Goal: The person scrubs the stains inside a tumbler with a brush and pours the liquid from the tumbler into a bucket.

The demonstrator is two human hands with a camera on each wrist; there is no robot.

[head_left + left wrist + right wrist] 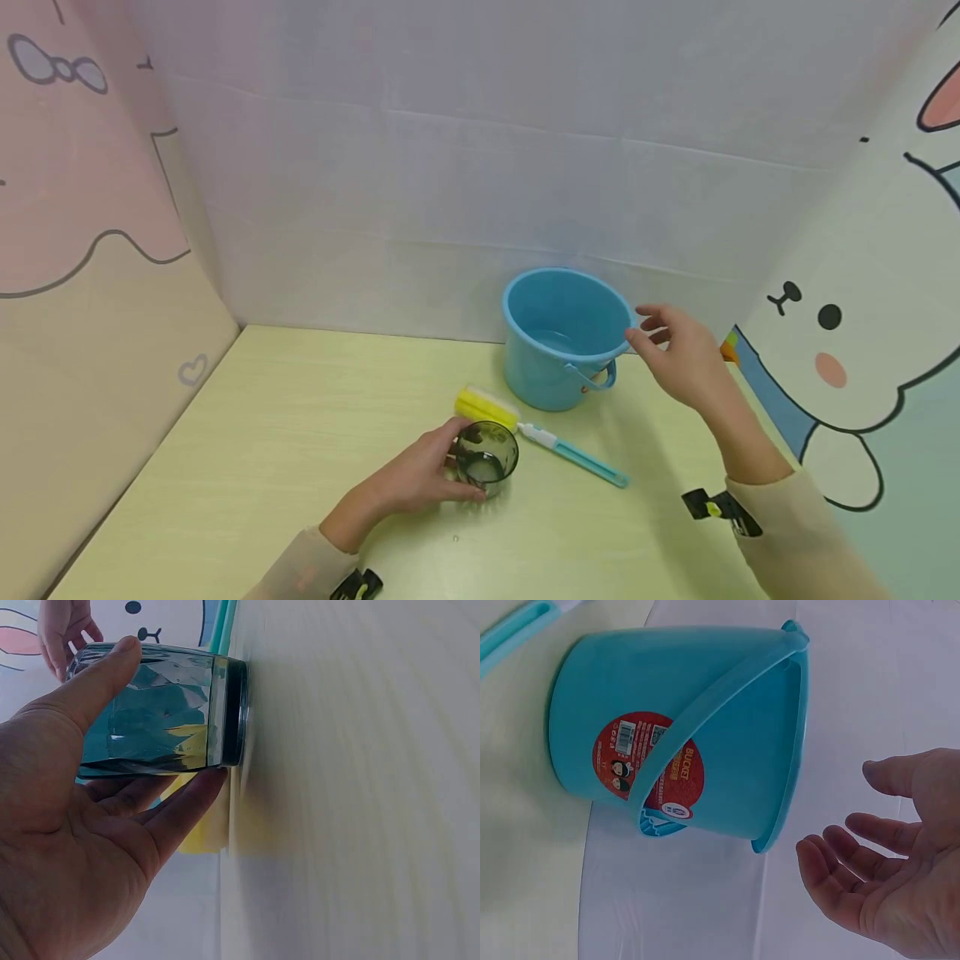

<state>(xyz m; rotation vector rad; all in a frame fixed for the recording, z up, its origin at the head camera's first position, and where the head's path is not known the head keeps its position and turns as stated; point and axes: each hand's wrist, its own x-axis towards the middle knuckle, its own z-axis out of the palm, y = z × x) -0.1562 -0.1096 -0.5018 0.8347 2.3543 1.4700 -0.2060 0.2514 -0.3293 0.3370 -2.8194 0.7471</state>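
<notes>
A dark, see-through drinking glass (487,457) stands upright on the table, and my left hand (420,475) grips its side. In the left wrist view the thumb lies along one side of the faceted glass (150,712), with the fingers on the other. My right hand (678,354) is just off the right rim of a blue bucket (543,371), its fingers loosely bent and holding nothing. The right wrist view shows a gap between those fingers and the bucket, whose handle hangs down over a red label (611,761).
A bottle brush with a yellow sponge head (486,407) and a teal handle (592,465) lies behind and right of the glass. White cloth (390,183) hangs behind the pale table (300,400). Cartoon-printed panels (847,375) stand at both sides.
</notes>
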